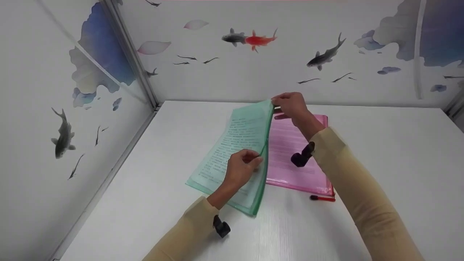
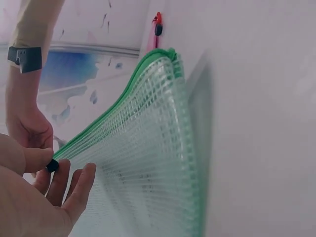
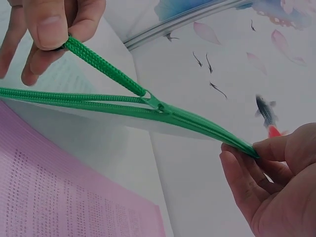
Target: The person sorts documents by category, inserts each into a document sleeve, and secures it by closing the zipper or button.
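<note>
A translucent green mesh zipper pouch [image 1: 241,125], with printed paper inside, is held tilted up over the table. My left hand [image 1: 241,168] pinches the dark end of the green pull cord [image 3: 106,66] between thumb and finger. The cord runs taut to the zipper slider [image 3: 159,106]. On the cord's side of the slider the zipper tracks are parted; toward the far corner they run together. At that far top corner my right hand [image 1: 291,103] pinches the zipper edge between thumb and fingers. In the left wrist view the pouch's mesh side [image 2: 143,143] faces the camera.
Flat on the white table [image 1: 391,174], partly under the green pouch, lies a pink zipper pouch [image 1: 290,145] holding printed paper. Its red zipper pull [image 1: 326,198] sticks out at the near right corner. Panels with painted fish [image 1: 259,38] stand behind and to the left.
</note>
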Demonstrator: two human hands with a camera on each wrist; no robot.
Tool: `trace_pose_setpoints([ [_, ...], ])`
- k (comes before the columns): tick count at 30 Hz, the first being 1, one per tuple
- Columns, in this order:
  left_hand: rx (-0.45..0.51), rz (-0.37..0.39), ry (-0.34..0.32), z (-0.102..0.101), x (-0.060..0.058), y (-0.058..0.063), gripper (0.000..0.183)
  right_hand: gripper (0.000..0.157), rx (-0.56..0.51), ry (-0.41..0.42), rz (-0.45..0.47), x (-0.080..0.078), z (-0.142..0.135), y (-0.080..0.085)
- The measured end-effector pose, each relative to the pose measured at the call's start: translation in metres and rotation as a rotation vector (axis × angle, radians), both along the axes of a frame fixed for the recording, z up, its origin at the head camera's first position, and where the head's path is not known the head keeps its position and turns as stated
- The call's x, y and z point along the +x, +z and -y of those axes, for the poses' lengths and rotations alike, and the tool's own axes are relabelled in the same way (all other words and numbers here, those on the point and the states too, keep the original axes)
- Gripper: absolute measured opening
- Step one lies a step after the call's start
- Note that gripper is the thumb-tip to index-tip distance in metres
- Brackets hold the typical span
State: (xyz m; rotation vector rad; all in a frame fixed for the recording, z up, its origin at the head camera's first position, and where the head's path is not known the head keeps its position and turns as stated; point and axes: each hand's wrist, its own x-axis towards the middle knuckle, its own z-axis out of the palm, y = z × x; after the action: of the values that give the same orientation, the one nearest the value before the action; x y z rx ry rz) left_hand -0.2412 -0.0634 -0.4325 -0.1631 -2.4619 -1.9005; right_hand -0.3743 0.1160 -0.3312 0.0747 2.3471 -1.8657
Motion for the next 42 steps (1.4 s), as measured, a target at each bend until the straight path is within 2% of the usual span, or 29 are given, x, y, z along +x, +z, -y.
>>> trace_pose_setpoints([
  [4,0.017,0.046,-0.008,0.003,0.006,-0.001,0.017,0.034,-0.009,-0.01,-0.008,0.0,0.001,0.0],
  [7,-0.012,0.06,-0.018,0.005,0.01,-0.001,0.016,0.033,-0.019,-0.019,-0.006,0.0,0.001,0.0],
  [10,-0.059,0.049,-0.062,0.009,0.015,-0.001,0.015,0.033,-0.021,-0.022,-0.007,0.001,0.001,0.0],
  [15,-0.106,0.036,-0.181,0.015,0.021,-0.003,0.013,0.034,-0.015,-0.04,-0.037,0.0,-0.003,0.001],
  [22,-0.143,0.094,-0.29,0.023,0.026,-0.007,0.014,0.034,-0.016,-0.056,-0.057,-0.002,-0.01,0.0],
  [28,-0.235,0.112,-0.4,0.031,0.034,-0.008,0.01,0.034,-0.025,-0.058,-0.075,-0.002,-0.014,-0.002],
  [32,-0.306,0.134,-0.492,0.039,0.039,-0.007,0.009,0.034,-0.023,-0.059,-0.076,-0.002,-0.015,-0.002],
  [42,-0.382,0.214,-0.759,0.049,0.048,-0.004,0.006,0.034,-0.013,-0.075,-0.074,-0.004,-0.019,-0.003],
])
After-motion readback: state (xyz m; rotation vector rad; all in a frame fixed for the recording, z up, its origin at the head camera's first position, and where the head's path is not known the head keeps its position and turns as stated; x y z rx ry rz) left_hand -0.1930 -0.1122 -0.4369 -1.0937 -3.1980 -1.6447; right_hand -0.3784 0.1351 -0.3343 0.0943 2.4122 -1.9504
